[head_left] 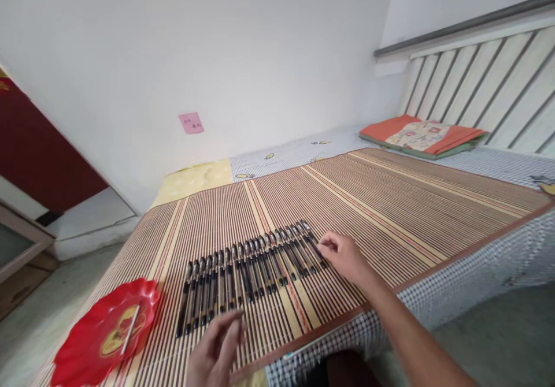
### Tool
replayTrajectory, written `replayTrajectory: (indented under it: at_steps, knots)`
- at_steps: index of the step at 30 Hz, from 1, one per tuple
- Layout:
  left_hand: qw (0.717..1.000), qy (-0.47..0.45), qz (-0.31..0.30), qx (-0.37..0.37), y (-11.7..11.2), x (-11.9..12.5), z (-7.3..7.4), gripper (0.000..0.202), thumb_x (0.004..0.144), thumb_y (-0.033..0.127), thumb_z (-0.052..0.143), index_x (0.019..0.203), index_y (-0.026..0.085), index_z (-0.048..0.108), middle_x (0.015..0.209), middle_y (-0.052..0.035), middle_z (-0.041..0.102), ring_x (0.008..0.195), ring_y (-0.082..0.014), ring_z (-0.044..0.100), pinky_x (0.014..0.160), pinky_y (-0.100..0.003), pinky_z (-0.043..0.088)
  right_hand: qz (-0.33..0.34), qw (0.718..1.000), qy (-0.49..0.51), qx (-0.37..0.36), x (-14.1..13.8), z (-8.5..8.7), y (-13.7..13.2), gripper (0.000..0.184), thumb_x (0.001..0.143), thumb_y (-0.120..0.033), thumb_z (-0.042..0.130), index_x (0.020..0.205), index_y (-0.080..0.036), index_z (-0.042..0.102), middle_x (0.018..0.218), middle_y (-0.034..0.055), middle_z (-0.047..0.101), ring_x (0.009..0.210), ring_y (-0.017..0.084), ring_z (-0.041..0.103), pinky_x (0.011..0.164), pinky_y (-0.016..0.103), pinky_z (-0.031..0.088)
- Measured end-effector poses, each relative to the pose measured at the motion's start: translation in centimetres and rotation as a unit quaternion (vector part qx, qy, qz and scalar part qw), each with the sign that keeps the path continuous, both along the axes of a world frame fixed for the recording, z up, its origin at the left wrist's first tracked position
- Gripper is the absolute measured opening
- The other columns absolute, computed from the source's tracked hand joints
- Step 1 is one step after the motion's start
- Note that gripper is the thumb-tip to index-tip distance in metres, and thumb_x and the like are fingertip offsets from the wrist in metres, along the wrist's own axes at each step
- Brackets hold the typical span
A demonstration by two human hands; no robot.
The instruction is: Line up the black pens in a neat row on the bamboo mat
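Note:
A row of several black-capped clear pens (247,265) lies side by side on the striped bamboo mat (373,202), their caps toward the wall. My right hand (342,252) is closed at the right end of the row, fingertips pinched right beside the last pen (315,244). Whether those fingertips touch that pen or hold anything is hidden. My left hand (217,346) hovers in front of the row's lower left ends, slightly blurred. Its fingers are loosely bent, with thumb and forefinger apart and nothing seen between them.
On the mat's left, a red scalloped plastic tray (82,329) holds a thin white stick (130,329). A folded orange and green cloth (422,136) lies at the far right by a white slatted headboard (481,81). The bed's checked edge (338,341) runs along the front.

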State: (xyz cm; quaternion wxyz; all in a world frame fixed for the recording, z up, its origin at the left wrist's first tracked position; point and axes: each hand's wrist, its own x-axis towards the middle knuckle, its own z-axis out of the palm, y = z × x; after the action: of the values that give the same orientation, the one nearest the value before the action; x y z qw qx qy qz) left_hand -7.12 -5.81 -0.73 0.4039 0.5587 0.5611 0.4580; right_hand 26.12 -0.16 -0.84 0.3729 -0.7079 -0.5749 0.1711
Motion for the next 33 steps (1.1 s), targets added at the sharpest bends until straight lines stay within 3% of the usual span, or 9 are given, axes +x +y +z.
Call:
replayTrajectory:
  at_steps: [4, 6, 9, 13, 18, 22, 25, 29, 33]
  knots:
    - [0.974, -0.198, -0.091, -0.063, 6.0, 6.8, 3.7, 0.056, 0.077, 0.054, 0.084, 0.117, 0.014, 0.078, 0.088, -0.0085, 0.076, 0.071, -0.0146, 0.062, 0.062, -0.023, 0.047, 0.096, 0.983, 0.140, 0.068, -4.7, 1.3, -2.7, 0.015, 0.090, -0.033, 0.058, 0.082, -0.023, 0.064, 0.072, -0.0006, 0.066, 0.067, 0.017, 0.062, 0.061, 0.026, 0.047]
    - [0.956, -0.263, -0.109, -0.064, 7.4, 9.2, 4.7, 0.055, 0.070, 0.049, 0.090, 0.110, 0.012, 0.080, 0.082, -0.0069, 0.073, 0.066, -0.0112, 0.056, 0.058, -0.021, 0.040, 0.120, 0.974, 0.173, 0.080, -6.5, 1.7, -3.5, 0.013, 0.089, -0.032, 0.058, 0.081, -0.023, 0.064, 0.070, -0.0012, 0.065, 0.065, 0.017, 0.061, 0.060, 0.026, 0.047]
    - [0.945, -0.293, -0.131, -0.061, 7.6, 10.6, 5.0, 0.047, 0.066, 0.045, 0.093, 0.098, 0.012, 0.083, 0.076, -0.0050, 0.070, 0.062, -0.0101, 0.050, 0.058, -0.022, 0.037, 0.133, 0.968, 0.191, 0.092, -7.9, 2.1, -4.1, 0.011, 0.088, -0.029, 0.059, 0.080, -0.023, 0.063, 0.069, -0.0012, 0.065, 0.064, 0.016, 0.061, 0.060, 0.026, 0.047]
    - [0.950, -0.280, -0.132, -0.052, 7.0, 10.2, 4.3, 0.042, 0.065, 0.047, 0.093, 0.087, 0.013, 0.081, 0.073, -0.0024, 0.067, 0.060, -0.0086, 0.043, 0.057, -0.022, 0.035, 0.132, 0.967, 0.186, 0.109, -8.5, 1.8, -4.3, 0.009, 0.088, -0.026, 0.060, 0.081, -0.023, 0.064, 0.069, -0.0020, 0.065, 0.063, 0.016, 0.061, 0.059, 0.026, 0.046]
    - [0.959, -0.264, -0.099, -0.036, 6.6, 10.0, 3.6, 0.041, 0.063, 0.046, 0.094, 0.075, 0.015, 0.070, 0.063, 0.0043, 0.056, 0.058, -0.0080, 0.042, 0.057, -0.020, 0.035, 0.068, 0.973, 0.146, 0.168, -9.2, 0.6, -4.6, 0.005, 0.089, -0.024, 0.063, 0.084, -0.024, 0.065, 0.071, -0.0010, 0.066, 0.062, 0.016, 0.060, 0.059, 0.026, 0.047]
    - [0.959, -0.262, -0.101, -0.041, 6.1, 10.7, 3.8, 0.040, 0.066, 0.046, 0.093, 0.074, 0.016, 0.067, 0.066, 0.0035, 0.058, 0.061, -0.0092, 0.048, 0.062, -0.021, 0.041, 0.042, 0.970, 0.118, 0.208, -9.9, 0.1, -5.2, 0.005, 0.094, -0.027, 0.063, 0.096, -0.024, 0.067, 0.076, 0.0010, 0.068, 0.062, 0.017, 0.061, 0.059, 0.027, 0.048]
    - [0.965, -0.232, -0.117, -0.040, 5.6, 10.6, 4.4, 0.039, 0.068, 0.046, 0.091, 0.085, 0.016, 0.073, 0.078, -0.0018, 0.067, 0.073, -0.0139, 0.060, 0.071, -0.025, 0.049, 0.044, 0.969, 0.106, 0.220, -9.4, 0.2, -5.7, 0.010, 0.097, -0.029, 0.059, 0.091, -0.024, 0.066, 0.077, 0.0016, 0.068, 0.063, 0.016, 0.062, 0.060, 0.027, 0.050]
    - [0.983, -0.138, -0.115, -0.041, 3.7, 7.8, 3.8, 0.051, 0.077, 0.054, 0.083, 0.114, 0.019, 0.076, 0.096, -0.0084, 0.075, 0.089, -0.0217, 0.068, 0.080, -0.030, 0.055, -0.009, 0.980, 0.102, 0.173, -5.3, 0.3, -4.8, 0.015, 0.097, -0.035, 0.059, 0.095, -0.024, 0.069, 0.080, 0.0030, 0.071, 0.069, 0.019, 0.065, 0.064, 0.028, 0.052]
    - [0.992, -0.011, -0.119, -0.040, 0.3, 2.0, 0.2, 0.050, 0.081, 0.067, 0.075, 0.101, 0.021, 0.081, 0.086, -0.0081, 0.076, 0.076, -0.0244, 0.070, 0.070, -0.034, 0.059, -0.079, 0.996, 0.025, 0.042, 0.8, -0.7, -1.2, 0.013, 0.093, -0.028, 0.060, 0.094, -0.020, 0.070, 0.090, 0.0069, 0.077, 0.083, 0.021, 0.071, 0.075, 0.029, 0.054]
